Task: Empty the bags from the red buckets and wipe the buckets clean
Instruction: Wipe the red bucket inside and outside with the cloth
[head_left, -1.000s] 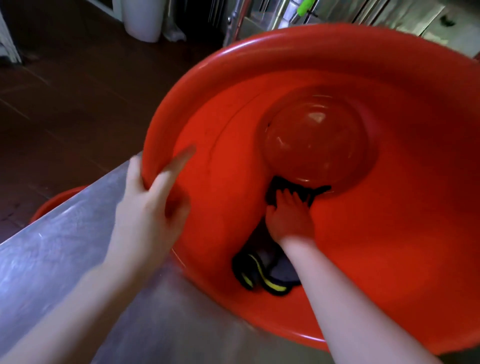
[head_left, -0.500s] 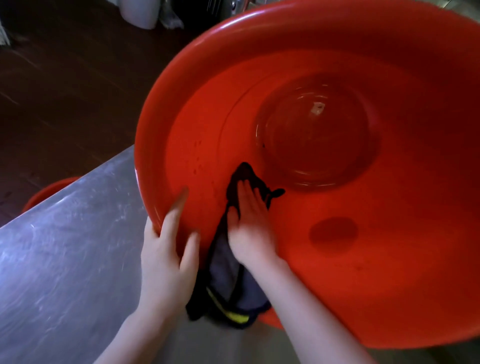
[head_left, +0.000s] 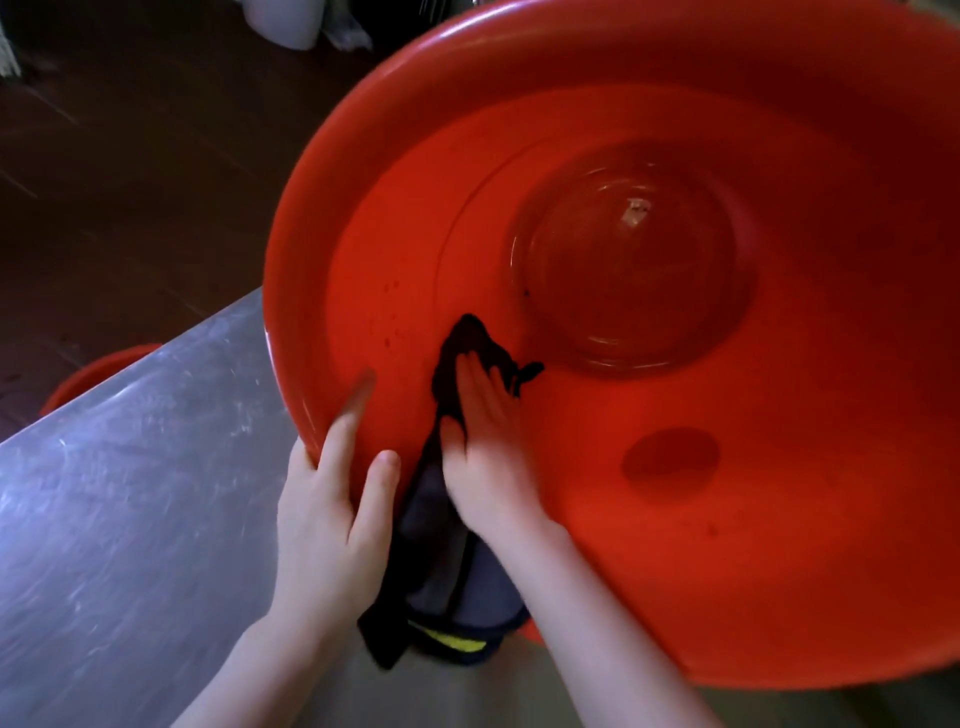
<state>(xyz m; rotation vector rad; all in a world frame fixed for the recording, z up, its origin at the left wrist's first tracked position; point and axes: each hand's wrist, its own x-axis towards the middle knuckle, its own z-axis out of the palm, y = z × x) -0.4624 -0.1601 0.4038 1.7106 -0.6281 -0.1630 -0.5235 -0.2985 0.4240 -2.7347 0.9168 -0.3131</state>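
A big red bucket (head_left: 675, 545) is tipped toward me on a steel table, its round bottom facing the camera. My left hand (head_left: 332, 509) grips the near left rim, thumb inside and fingers behind the rim. My right hand (head_left: 485, 447) lies flat inside the bucket, fingers straight, pressing a dark cloth (head_left: 441, 566) against the inner wall. The cloth has a yellow stripe and hangs out over the lower rim. Small dark specks dot the wall left of the cloth.
The steel table (head_left: 119, 519) stretches to the lower left, its far edge running diagonally. Part of a second red bucket (head_left: 88, 374) shows beyond that edge on the dark floor. A white bin (head_left: 283, 21) stands at the top.
My right hand and the cloth slid from below the bucket's bottom toward the near left wall. My left hand shifted lower along the rim. The bucket sits closer to the camera.
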